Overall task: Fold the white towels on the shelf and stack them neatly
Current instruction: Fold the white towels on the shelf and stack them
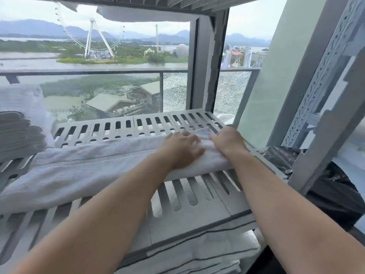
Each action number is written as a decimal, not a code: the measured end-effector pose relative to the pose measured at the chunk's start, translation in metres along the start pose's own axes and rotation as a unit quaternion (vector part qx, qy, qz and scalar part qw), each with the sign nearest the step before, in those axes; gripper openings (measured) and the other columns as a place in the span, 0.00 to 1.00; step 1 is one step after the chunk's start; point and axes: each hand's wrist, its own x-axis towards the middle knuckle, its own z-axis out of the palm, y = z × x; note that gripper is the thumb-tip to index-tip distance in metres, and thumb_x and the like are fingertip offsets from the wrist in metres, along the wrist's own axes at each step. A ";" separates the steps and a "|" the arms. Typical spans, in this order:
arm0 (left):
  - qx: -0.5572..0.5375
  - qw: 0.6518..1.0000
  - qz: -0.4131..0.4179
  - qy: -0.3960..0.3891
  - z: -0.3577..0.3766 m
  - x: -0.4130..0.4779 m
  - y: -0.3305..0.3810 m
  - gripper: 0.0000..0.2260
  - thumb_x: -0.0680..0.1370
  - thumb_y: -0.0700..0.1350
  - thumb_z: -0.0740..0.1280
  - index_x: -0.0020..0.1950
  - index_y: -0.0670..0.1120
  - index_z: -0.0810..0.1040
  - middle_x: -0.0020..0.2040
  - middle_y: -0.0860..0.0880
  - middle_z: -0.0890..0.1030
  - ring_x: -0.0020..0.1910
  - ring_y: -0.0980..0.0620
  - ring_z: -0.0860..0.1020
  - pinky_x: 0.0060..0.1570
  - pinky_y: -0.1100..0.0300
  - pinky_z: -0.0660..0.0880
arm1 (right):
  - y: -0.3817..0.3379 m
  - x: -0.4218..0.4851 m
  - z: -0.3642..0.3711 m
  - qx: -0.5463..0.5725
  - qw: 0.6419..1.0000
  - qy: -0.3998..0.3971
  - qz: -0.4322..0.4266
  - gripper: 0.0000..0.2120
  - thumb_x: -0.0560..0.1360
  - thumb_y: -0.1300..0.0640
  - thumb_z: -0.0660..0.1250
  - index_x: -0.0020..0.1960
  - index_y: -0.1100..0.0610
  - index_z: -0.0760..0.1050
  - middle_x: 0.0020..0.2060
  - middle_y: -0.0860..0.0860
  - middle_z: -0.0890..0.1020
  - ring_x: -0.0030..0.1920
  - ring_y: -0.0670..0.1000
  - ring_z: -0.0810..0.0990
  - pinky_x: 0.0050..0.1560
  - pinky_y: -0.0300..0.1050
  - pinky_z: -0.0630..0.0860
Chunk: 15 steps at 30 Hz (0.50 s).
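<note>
Both forearms reach in over the slatted shelf (118, 129). Left hand (182, 150) presses flat, fingers spread and motion-blurred, on the right end of the long folded white towel (85, 169), which lies across that shelf. Right hand (227, 141) rests on the same end; its fingertips are buried in cloth, so its grip cannot be determined. Folded towel stack (17, 135) at left is cut off by the frame edge.

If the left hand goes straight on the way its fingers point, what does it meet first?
Probably the right hand, resting on the same white towel just ahead of the left hand; only a little towel lies between them, though the fingers are blurred.
</note>
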 end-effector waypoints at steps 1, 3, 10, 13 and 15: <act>0.014 0.999 0.010 -0.034 0.005 0.001 0.000 0.29 0.79 0.69 0.49 0.77 0.59 0.63 0.79 0.50 0.60 0.78 0.47 0.58 0.76 0.42 0.53 | 0.002 0.004 0.000 -0.009 1.000 -0.011 -0.003 0.15 0.79 0.48 0.64 0.50 0.61 0.78 0.46 0.56 0.81 0.43 0.56 0.75 0.42 0.45 0.69; 0.029 0.996 0.033 -0.072 0.009 0.001 -0.002 0.36 0.74 0.76 0.42 0.79 0.63 0.53 0.82 0.53 0.50 0.80 0.50 0.46 0.77 0.41 0.41 | 0.003 0.009 -0.001 -0.027 0.999 -0.018 -0.022 0.14 0.81 0.51 0.63 0.51 0.62 0.77 0.49 0.58 0.82 0.45 0.57 0.76 0.43 0.45 0.69; 0.052 0.990 0.041 -0.127 0.007 0.005 0.002 0.46 0.67 0.82 0.40 0.80 0.61 0.41 0.81 0.54 0.40 0.79 0.54 0.36 0.77 0.45 0.36 | -0.002 0.010 -0.005 -0.033 0.997 -0.063 -0.041 0.22 0.80 0.44 0.61 0.59 0.62 0.77 0.56 0.58 0.81 0.51 0.56 0.76 0.46 0.46 0.70; 0.050 0.992 0.031 -0.111 0.003 0.002 0.006 0.48 0.68 0.81 0.45 0.81 0.57 0.42 0.82 0.53 0.43 0.80 0.54 0.40 0.78 0.48 0.40 | -0.009 0.015 -0.010 -0.046 0.989 -0.116 -0.081 0.23 0.77 0.42 0.64 0.61 0.59 0.78 0.58 0.57 0.81 0.58 0.57 0.78 0.51 0.45 0.72; 0.057 0.995 -0.003 -0.083 0.000 -0.001 0.004 0.50 0.66 0.82 0.45 0.82 0.55 0.50 0.82 0.51 0.48 0.80 0.52 0.46 0.78 0.47 0.44 | -0.005 0.019 -0.009 -0.040 0.989 -0.122 -0.076 0.25 0.75 0.39 0.67 0.61 0.58 0.78 0.58 0.56 0.81 0.59 0.57 0.79 0.49 0.45 0.72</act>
